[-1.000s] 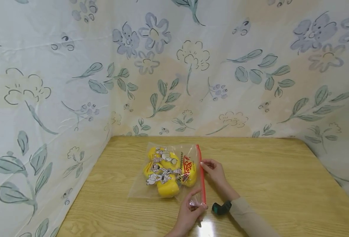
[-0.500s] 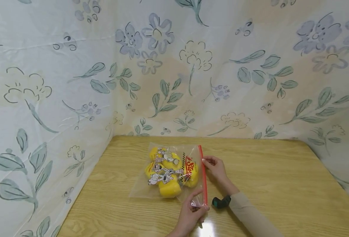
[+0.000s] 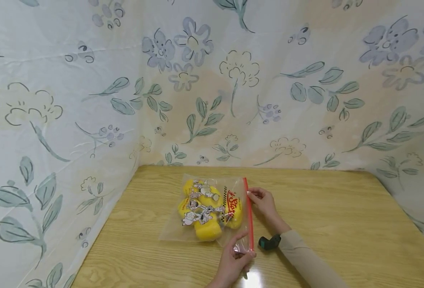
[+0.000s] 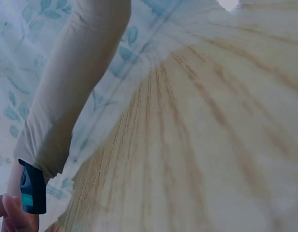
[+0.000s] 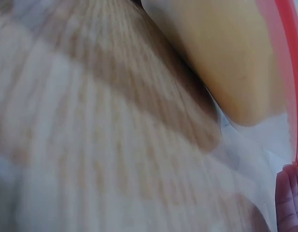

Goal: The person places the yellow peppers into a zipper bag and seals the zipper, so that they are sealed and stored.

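Note:
A clear zip bag (image 3: 172, 230) printed with cartoon figures and red lettering lies on the table, its red zip strip (image 3: 249, 216) along the right side. Inside are several rounded yellow objects (image 3: 207, 231); their kind is hard to tell behind the print. My left hand (image 3: 231, 262) pinches the near end of the strip between thumb and fingers. Near the far end, my right hand (image 3: 265, 205) pinches the same strip. In the right wrist view, fingers (image 5: 288, 198) touch the red strip (image 5: 291, 72) beside a blurred yellow object (image 5: 236, 58).
The bag lies on a wood-grain table (image 3: 323, 212). A black and teal device (image 3: 269, 242) sits at the right wrist, beside the beige sleeve (image 3: 307, 258). Floral fabric (image 3: 233, 92) hangs behind the table and along its left side.
My right hand has slid a little along the red strip toward its far end. My left hand keeps its place at the near end. The whole view has shifted slightly.

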### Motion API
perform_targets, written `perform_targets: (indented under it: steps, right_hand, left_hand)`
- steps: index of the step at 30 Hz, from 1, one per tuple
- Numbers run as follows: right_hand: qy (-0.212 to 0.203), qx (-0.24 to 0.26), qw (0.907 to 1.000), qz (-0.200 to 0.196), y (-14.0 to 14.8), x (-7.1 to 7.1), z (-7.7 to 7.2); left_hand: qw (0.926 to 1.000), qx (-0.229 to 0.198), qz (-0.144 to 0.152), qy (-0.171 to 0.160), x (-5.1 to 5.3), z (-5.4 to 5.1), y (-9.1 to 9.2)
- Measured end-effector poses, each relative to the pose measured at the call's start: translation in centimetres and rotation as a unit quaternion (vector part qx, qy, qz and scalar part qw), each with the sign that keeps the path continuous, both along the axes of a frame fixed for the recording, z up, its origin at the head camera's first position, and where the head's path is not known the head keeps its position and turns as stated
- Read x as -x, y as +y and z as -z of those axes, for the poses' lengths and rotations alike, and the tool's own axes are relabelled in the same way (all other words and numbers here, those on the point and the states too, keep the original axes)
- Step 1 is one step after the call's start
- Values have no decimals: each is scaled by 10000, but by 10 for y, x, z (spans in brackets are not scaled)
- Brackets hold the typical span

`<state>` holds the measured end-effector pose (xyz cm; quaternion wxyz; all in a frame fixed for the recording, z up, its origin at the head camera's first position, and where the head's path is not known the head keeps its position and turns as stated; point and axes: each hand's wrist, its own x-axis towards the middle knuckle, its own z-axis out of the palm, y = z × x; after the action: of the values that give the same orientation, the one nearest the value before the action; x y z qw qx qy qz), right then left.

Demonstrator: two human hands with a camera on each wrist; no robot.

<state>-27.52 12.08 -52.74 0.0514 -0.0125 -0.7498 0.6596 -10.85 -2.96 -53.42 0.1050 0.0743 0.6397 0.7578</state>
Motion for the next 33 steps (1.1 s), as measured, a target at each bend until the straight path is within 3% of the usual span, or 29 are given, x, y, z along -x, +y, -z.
perform_targets:
  steps: [22,33]
  right_hand:
    - [21,-528,9985,170,4,24,2]
    - [1,-469,9986,233,4,34,0]
  left_hand:
    - [9998,-139,-33,-170,0,-1,0]
    - [9995,-151,18,-294,-1,-3,-2]
